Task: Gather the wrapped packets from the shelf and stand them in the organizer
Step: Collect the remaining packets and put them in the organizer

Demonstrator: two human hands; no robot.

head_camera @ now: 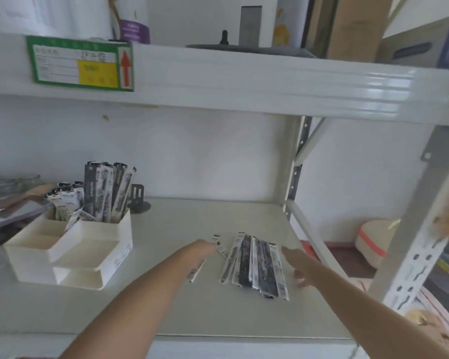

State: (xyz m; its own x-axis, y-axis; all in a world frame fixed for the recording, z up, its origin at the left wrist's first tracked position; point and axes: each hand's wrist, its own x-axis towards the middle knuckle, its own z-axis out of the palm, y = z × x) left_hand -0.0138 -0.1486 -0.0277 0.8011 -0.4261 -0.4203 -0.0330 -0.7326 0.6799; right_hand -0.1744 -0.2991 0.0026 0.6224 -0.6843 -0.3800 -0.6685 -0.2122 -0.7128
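Note:
Several long black-and-white wrapped packets (259, 265) lie in a fanned pile on the white shelf (166, 301). My left hand (204, 248) reaches to the pile's left edge, its fingers curled over one thin packet (196, 270) that runs under the hand. To the right of the pile, my right hand (300, 264) rests flat on the shelf with its fingers spread and holds nothing. The white organizer (88, 244) stands at the left. Several packets (106, 193) stand upright in its back compartments, and its front trays look bare.
A black stand (138, 200) sits behind the organizer. Clutter (8, 198) fills the far left. The upper shelf beam (244, 81) with a green label hangs overhead. A grey upright post (412, 242) and a brace bound the right side.

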